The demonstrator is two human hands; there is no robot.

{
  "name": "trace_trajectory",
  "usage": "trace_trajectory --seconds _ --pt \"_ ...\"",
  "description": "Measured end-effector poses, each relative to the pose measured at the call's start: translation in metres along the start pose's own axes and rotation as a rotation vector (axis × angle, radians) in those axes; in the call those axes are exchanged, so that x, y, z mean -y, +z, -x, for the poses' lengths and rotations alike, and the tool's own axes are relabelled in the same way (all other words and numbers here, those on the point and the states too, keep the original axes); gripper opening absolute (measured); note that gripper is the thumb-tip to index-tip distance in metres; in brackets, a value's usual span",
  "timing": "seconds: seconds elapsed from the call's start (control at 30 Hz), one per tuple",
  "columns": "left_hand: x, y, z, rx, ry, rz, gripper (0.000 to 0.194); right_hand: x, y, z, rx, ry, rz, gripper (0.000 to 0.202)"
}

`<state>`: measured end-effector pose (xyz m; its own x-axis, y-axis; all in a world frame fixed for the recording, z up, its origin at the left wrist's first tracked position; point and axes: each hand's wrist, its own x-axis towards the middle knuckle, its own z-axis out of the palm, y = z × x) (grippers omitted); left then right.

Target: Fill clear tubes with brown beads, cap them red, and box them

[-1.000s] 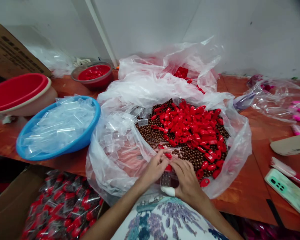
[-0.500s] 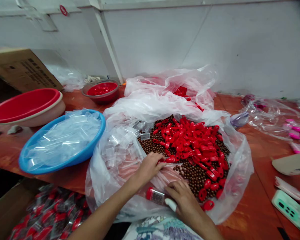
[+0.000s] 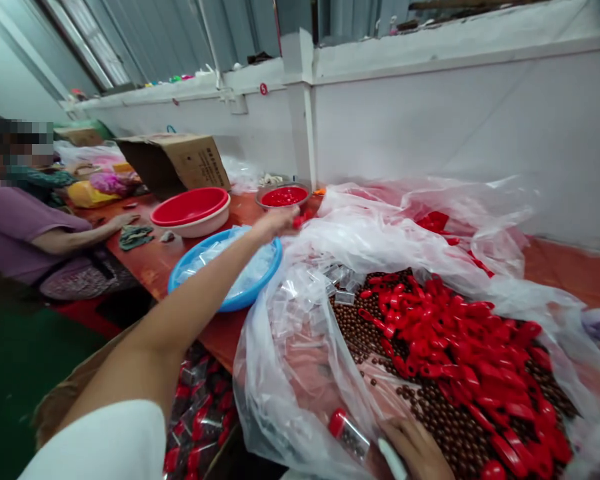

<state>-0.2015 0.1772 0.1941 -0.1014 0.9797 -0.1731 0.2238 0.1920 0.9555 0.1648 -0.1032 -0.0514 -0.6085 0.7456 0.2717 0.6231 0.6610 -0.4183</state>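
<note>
Okay: left hand (image 3: 279,224) looks clamped on red piece (image 3: 303,219) (blurred), 1 o'clock of blue basin (image 3: 243,300); right hand (image 3: 420,449), can't tell grip, 3 o'clock of capped container (image 3: 353,437). Pinch firmly, clear plastic bag (image 3: 273,397), don't nudge container.

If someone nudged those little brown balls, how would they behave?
The brown balls would probably roll readily, being small and round. Their glossy highlights suggest slippery surfaces. The raised edge of the plastic bag might stop some strays.
</note>
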Motion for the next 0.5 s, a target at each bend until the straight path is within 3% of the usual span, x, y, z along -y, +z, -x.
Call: trace_trajectory --seconds 0.1,0.17,0.2,0.33,0.5 --pt "-0.025 -0.03 -0.035 -0.422 0.254 0.203 0.024 0.0 -0.002 0.001 0.003 -0.021 0.024 0.06" --pt "-0.022 -0.039 -0.039 -0.514 0.361 0.247 0.026 0.0 -0.002 0.003 0.004 -0.013 0.024 0.066" --pt "-0.015 -0.039 -0.034 -0.484 0.385 0.217 0.027 0.001 -0.003 0.004 0.01 -0.004 0.021 0.068" --pt "0.033 -0.023 0.012 -0.131 0.352 -0.11 0.029 0.01 -0.009 0.003 0.044 0.082 0.001 0.071" --pt "0.096 0.003 0.084 0.457 0.069 -0.461 0.025 0.016 -0.015 -0.006 0.032 0.097 -0.048 0.069"
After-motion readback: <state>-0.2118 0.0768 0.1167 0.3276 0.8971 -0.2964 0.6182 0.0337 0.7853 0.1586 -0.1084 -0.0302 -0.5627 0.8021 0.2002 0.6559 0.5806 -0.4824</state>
